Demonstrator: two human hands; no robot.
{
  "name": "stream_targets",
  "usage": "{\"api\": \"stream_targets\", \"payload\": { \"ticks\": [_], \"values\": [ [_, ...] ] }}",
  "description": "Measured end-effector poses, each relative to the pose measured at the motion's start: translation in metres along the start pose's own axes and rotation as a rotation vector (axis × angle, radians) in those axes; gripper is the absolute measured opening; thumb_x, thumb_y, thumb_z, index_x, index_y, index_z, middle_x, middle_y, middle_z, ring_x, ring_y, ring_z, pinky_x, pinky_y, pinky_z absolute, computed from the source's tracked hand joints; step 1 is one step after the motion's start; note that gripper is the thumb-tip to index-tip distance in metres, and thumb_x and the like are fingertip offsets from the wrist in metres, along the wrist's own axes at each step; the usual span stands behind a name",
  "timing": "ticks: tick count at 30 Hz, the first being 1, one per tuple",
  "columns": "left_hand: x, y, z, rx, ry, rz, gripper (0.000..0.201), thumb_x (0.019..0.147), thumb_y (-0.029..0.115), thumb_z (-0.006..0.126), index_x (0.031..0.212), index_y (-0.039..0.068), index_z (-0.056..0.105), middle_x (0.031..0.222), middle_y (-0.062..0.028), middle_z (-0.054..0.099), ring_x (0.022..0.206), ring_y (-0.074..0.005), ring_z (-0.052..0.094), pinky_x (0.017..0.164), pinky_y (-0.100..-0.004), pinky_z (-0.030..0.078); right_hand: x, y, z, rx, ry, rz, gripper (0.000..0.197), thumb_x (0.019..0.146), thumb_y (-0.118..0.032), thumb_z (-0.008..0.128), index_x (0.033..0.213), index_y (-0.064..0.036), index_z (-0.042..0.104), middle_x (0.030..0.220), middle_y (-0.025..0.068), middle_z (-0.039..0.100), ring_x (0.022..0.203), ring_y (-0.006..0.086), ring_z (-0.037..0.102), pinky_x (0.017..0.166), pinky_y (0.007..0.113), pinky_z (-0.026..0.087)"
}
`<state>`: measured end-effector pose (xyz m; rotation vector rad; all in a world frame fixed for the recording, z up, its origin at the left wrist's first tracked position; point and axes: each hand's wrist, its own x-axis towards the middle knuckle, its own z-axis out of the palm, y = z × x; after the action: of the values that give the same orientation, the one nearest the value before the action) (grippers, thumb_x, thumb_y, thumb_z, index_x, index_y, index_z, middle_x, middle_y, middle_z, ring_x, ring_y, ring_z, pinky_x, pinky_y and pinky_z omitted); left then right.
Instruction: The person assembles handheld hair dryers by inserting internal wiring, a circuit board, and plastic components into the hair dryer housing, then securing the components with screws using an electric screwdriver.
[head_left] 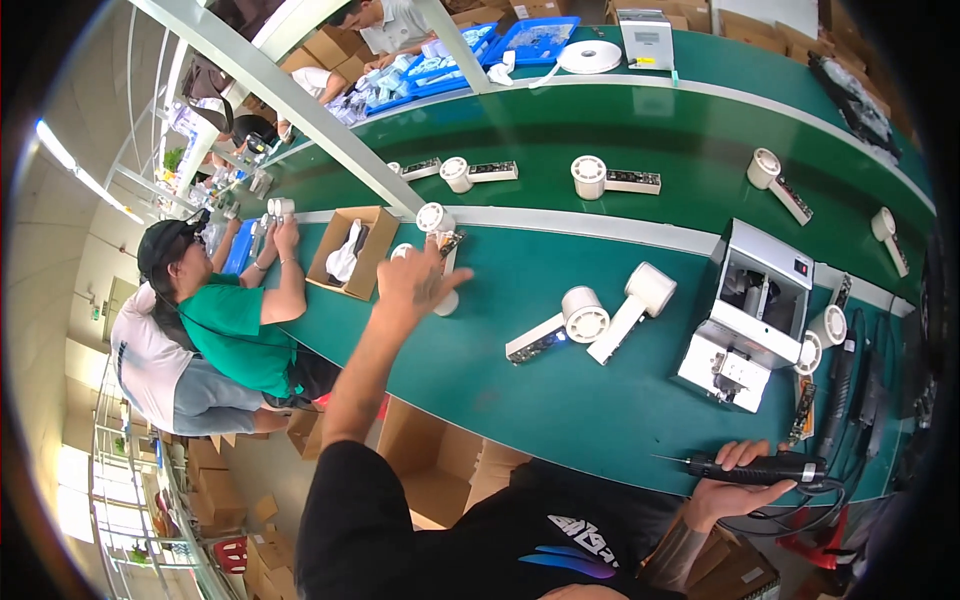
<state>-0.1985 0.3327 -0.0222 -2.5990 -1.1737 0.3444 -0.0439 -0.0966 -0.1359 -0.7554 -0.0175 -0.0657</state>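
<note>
My right hand (735, 490) is wrapped round a black electric screwdriver (750, 468) at the table's near edge, its thin bit pointing left. My left hand (412, 285) reaches to the far left part of the table with thumb and a finger spread apart. Around it are white handheld fans; one fan (434, 217) lies just beyond the fingertips, and others are partly hidden behind the hand. Whether the fingers touch any of them I cannot tell. Mid-table lie two more fans, one with its circuit board exposed (540, 338) and one with a plain white handle (625, 325).
Right of the fans stands a white box-shaped machine (745, 315), with more fans and black cables (870, 390) beside it. Several open-handled fans ride the dark green conveyor (690, 140). A carton (350, 250) sits at left, near a co-worker in green (235, 310). A slanted white post (300, 110) crosses above.
</note>
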Motion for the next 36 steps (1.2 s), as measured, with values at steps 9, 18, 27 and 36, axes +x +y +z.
{"api": "stream_targets", "payload": {
  "ticks": [9,18,27,36],
  "values": [
    [-0.033,-0.006,0.097,-0.368,0.606,-0.042,0.049,0.089,0.03,0.072,0.131,0.006,0.064,0.109,-0.0153,0.067,0.099,-0.0346,0.066,0.078,-0.0449,0.057,-0.002,-0.011,0.005,0.069,-0.075,0.077,0.056,0.11,-0.054,0.032,0.137,-0.007,0.044,0.072,0.004,0.041,0.052,0.0125,0.041,0.047,0.027,0.034],
    [-0.127,0.061,-0.022,-0.591,0.513,0.821,0.057,0.076,0.008,0.08,0.131,0.003,0.067,0.112,-0.0149,0.067,0.097,-0.0319,0.067,0.082,-0.0397,0.057,0.014,-0.085,0.038,-0.896,-0.619,0.268,0.053,0.077,-0.01,0.088,0.122,0.0,0.061,0.088,0.0084,0.071,0.073,0.0174,0.068,0.067,0.028,0.054],
    [-0.098,0.202,0.007,-0.564,0.476,1.376,0.05,0.084,0.017,0.073,0.134,0.015,0.067,0.107,-0.0026,0.061,0.097,-0.0204,0.058,0.072,-0.0323,0.047,0.011,-0.063,0.033,-1.424,-0.737,0.105,0.05,0.078,-0.012,0.087,0.121,0.0003,0.064,0.115,0.0166,0.071,0.1,0.0283,0.073,0.087,0.036,0.056],
    [-0.111,0.206,0.004,-0.779,0.314,1.227,0.051,0.082,0.015,0.077,0.13,0.005,0.062,0.111,-0.0048,0.062,0.106,-0.0253,0.059,0.087,-0.0362,0.046,0.015,-0.059,0.025,-1.466,-0.918,0.001,0.048,0.08,-0.009,0.084,0.123,-0.0013,0.063,0.108,0.0181,0.072,0.095,0.0342,0.073,0.081,0.037,0.058]
  ]
}}
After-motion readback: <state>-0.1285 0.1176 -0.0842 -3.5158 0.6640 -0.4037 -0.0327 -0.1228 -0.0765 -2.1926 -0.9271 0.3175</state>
